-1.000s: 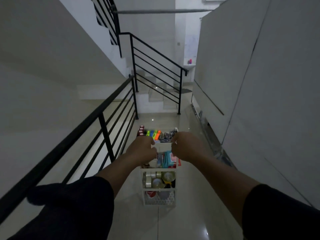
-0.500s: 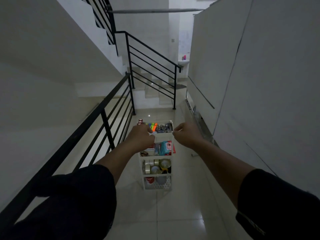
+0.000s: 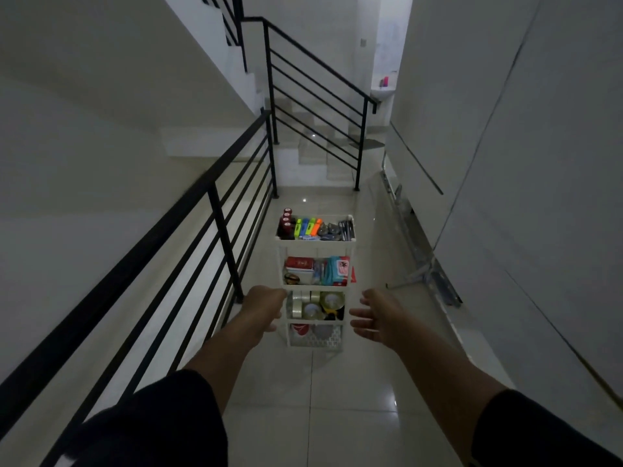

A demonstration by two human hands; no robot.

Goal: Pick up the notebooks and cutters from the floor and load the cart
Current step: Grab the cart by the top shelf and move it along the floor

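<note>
White cart (image 3: 315, 245) stands on tiled floor (image 3: 337, 399) beside black railing (image 3: 215, 217), shelves loaded. Left hand (image 3: 266, 305) loosely curled, right hand (image 3: 377, 315) spread; both empty, off cart.

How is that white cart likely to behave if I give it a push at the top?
The white cart looks tall and narrow, so a high push may tip it. All its shelves are loaded, including tape rolls low down, which probably steadies it. The glossy tiled floor should let it slide or roll easily.
</note>
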